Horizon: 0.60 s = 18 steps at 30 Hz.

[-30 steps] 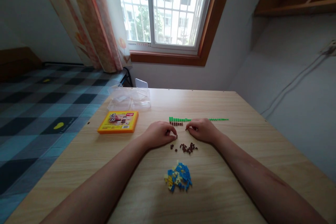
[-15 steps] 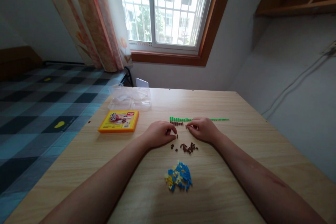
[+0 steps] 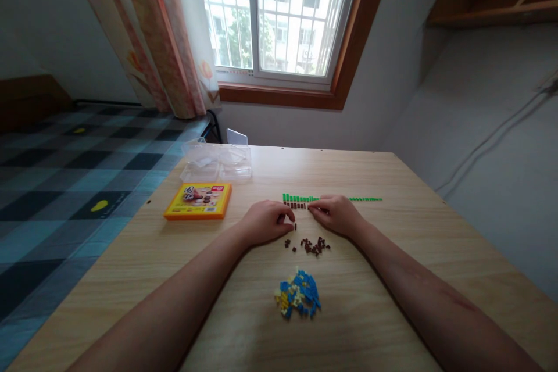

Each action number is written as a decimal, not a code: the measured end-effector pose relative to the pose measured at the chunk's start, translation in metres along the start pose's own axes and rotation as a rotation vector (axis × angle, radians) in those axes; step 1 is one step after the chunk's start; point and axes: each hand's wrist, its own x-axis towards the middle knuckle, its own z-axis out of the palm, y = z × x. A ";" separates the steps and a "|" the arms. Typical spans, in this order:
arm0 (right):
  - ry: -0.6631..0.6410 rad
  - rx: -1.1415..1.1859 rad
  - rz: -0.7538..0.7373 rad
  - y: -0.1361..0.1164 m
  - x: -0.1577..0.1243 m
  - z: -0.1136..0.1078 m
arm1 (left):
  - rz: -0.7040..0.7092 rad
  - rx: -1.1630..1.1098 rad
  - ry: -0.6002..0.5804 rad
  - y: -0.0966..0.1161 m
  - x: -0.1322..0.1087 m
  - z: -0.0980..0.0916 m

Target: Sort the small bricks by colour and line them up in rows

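My right hand (image 3: 335, 213) pinches a small brown toy brick (image 3: 308, 207) at its fingertips, by the right end of a short row of brown bricks (image 3: 295, 206). Just behind that row runs a long line of green bricks (image 3: 300, 199), partly hidden by my right hand. To the left, my left hand (image 3: 268, 222) rests on the table with fingers curled. A single brown brick (image 3: 295, 226) shows at its thumb and fingertip. Nearer to me lies a loose heap of brown bricks (image 3: 314, 246), with a few strays to its left.
A pile of blue and yellow bricks (image 3: 300, 293) lies close to me on the wooden table (image 3: 244, 325). At the left are a yellow box (image 3: 198, 200) and clear plastic containers (image 3: 215, 163). A checked bed (image 3: 87, 186) adjoins the table's left side.
My right hand has brought its brown brick slightly left and back, up to the end of the brown row. My left hand stays about where it was.
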 end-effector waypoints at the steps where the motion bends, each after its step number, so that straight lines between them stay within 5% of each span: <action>1: -0.002 0.001 0.006 0.001 0.001 0.001 | 0.001 -0.003 0.001 0.000 0.000 0.000; 18: 0.013 0.046 -0.004 0.005 0.001 0.004 | -0.008 -0.004 -0.007 0.001 0.000 0.000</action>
